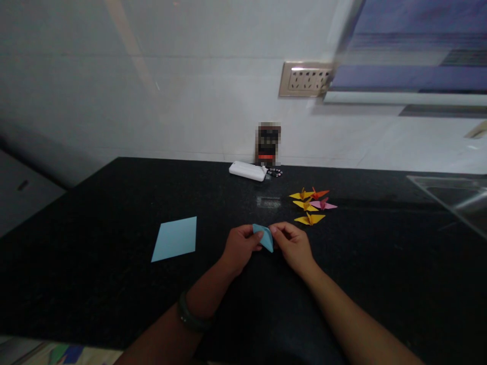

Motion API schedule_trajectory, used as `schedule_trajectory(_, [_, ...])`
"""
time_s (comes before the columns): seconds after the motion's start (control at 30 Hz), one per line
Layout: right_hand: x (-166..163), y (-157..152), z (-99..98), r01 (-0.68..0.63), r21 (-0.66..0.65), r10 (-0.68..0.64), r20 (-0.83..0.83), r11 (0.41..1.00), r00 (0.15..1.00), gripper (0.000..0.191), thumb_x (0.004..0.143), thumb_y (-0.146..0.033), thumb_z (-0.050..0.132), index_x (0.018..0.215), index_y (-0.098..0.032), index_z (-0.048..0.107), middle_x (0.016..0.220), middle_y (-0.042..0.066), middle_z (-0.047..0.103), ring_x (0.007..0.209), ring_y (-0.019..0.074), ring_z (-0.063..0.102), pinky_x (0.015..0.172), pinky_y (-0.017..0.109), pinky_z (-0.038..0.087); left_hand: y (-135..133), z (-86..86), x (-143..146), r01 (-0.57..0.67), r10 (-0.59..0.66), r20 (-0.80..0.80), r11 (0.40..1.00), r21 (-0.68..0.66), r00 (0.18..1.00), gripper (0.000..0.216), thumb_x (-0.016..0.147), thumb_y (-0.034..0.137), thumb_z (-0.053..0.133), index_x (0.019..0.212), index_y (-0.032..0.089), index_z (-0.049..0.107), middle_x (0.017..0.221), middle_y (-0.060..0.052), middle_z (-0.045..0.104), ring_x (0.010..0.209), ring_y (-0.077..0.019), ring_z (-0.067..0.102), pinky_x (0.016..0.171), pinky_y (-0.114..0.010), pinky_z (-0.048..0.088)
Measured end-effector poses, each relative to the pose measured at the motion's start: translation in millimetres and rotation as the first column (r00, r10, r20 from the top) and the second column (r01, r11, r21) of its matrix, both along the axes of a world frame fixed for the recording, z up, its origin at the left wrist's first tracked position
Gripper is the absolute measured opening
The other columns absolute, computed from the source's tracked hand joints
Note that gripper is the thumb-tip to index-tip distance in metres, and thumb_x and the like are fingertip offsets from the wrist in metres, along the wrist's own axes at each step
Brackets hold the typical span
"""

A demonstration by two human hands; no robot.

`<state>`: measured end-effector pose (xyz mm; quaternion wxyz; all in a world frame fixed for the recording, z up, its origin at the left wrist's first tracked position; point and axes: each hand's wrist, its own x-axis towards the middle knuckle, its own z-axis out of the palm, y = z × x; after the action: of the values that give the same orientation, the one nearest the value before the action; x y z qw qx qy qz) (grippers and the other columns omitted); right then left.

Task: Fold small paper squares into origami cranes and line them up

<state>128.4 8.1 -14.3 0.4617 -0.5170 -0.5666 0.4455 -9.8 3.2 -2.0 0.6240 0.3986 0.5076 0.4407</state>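
Observation:
A small folded piece of light blue paper (266,240) is held between both hands above the black countertop. My left hand (242,246) pinches its left side, thumb on top. My right hand (292,245) grips its upper right edge between thumb and fingers. The fingers beneath the paper are partly hidden. To the left lies a flat sheet of light blue paper (175,239). Several folded paper cranes stand beyond my right hand: yellow ones such as the nearest yellow crane (310,219), an orange crane (318,194) and a pink crane (324,204).
A white rectangular device (248,171) with a beaded strap (274,172) lies near the wall. Behind it, a blurred-out dark object (268,144) leans upright. A metal sink edge (449,203) is at the right, and a socket panel (304,79) is on the wall.

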Motion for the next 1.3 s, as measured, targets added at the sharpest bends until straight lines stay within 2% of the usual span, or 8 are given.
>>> schedule_trajectory(0.2, [-2, 1, 1.0, -0.031, -0.106, 0.02, -0.103, 0.994, 0.994, 0.023, 0.07, -0.037, 0.058, 0.074, -0.015, 0.059, 0.058, -0.001, 0.056, 0.048, 0.0088, 0.048, 0.045, 0.021, 0.041, 1, -4.1, 0, 0.028, -0.028, 0.006, 0.999, 0.031, 1.0, 0.017, 0.066, 0.026, 0.062, 0.076, 0.012, 0.066, 0.066, -0.002, 0.065, 0.062, -0.0123, 0.059, 0.061, -0.025, 0.047])
schedule_trajectory(0.5, [0, 2, 4.9, -0.158, -0.233, 0.098, -0.252, 0.96, 0.963, 0.019, 0.064, -0.032, 0.065, 0.071, -0.014, 0.059, 0.058, -0.003, 0.056, 0.044, 0.0054, 0.046, 0.04, 0.017, 0.038, 1, -4.8, -2, 0.073, -0.073, 0.027, 0.997, 0.011, 0.997, 0.021, 0.072, 0.029, 0.055, 0.076, 0.01, 0.063, 0.062, -0.002, 0.062, 0.056, -0.0112, 0.058, 0.059, -0.026, 0.049])
schedule_trajectory(0.73, [1, 3, 2.1, -0.154, -0.282, 0.069, -0.288, 0.947, 0.955, 0.025, 0.068, -0.038, 0.061, 0.065, -0.013, 0.057, 0.049, -0.006, 0.049, 0.039, 0.0042, 0.043, 0.038, 0.016, 0.036, 1, -4.5, -2, 0.166, -0.147, -0.184, 0.982, 0.093, 0.972, 0.026, 0.074, 0.035, 0.052, 0.07, 0.012, 0.064, 0.055, 0.0, 0.058, 0.045, -0.0085, 0.051, 0.042, -0.019, 0.043])
schedule_trajectory(0.83, [-1, 2, 2.5, -0.176, -0.294, 0.089, -0.286, 0.94, 0.954, 0.025, 0.067, -0.038, 0.062, 0.066, -0.013, 0.057, 0.051, -0.005, 0.052, 0.04, 0.0046, 0.045, 0.038, 0.017, 0.036, 1, -4.7, -2, 0.174, -0.152, -0.208, 0.98, 0.096, 0.966, 0.027, 0.075, 0.036, 0.049, 0.069, 0.013, 0.063, 0.053, 0.0, 0.057, 0.044, -0.0089, 0.051, 0.041, -0.019, 0.043])
schedule_trajectory(1.0, [-4, 0, 0.9, -0.144, -0.264, 0.084, -0.228, 0.954, 0.97, 0.025, 0.069, -0.039, 0.059, 0.068, -0.014, 0.055, 0.053, -0.004, 0.053, 0.043, 0.0062, 0.046, 0.04, 0.018, 0.037, 1, -5.2, 1, 0.162, -0.15, -0.155, 0.984, 0.071, 0.977, 0.025, 0.077, 0.033, 0.048, 0.068, 0.013, 0.061, 0.054, -0.001, 0.058, 0.048, -0.0102, 0.055, 0.047, -0.021, 0.047])
schedule_trajectory(1.3, [-8, -3, -5.3, -0.018, -0.088, 0.017, -0.01, 0.996, 1.0, 0.02, 0.072, -0.037, 0.055, 0.066, -0.017, 0.054, 0.054, -0.002, 0.052, 0.047, 0.0103, 0.046, 0.044, 0.022, 0.038, -2, -5.7, 4, 0.102, -0.096, -0.124, 0.994, 0.041, 0.988, 0.023, 0.076, 0.032, 0.048, 0.071, 0.012, 0.058, 0.055, 0.0, 0.056, 0.05, -0.0108, 0.056, 0.049, -0.023, 0.05])
